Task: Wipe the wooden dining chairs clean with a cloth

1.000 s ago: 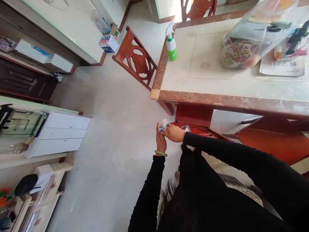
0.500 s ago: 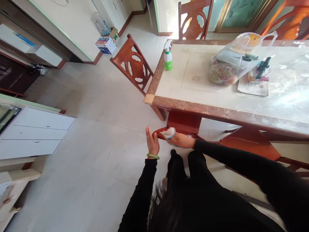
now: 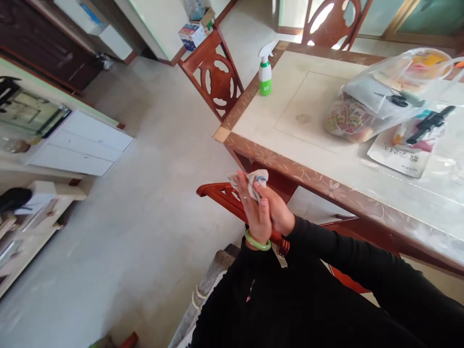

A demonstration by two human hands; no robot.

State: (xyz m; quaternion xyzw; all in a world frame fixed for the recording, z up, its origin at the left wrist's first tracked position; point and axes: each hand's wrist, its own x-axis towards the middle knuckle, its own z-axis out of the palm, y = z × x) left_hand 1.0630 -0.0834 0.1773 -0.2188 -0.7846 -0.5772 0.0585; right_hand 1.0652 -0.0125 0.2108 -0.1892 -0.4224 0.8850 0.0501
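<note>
Moved together: our left hand point(image 3: 258, 218), fingers point(image 3: 246, 195) straight; right hand point(image 3: 280, 211) pinching crumpled white blue-edged cloth point(image 3: 258, 175); slack pinch could drop it.

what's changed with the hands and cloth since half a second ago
The right hand has brought the cloth across to the left hand; they were apart and now meet, the cloth against the left hand's outstretched fingers. Nothing was visibly let go: the right hand still holds the cloth. The spray bottle and plastic bag stay on the table.
</note>
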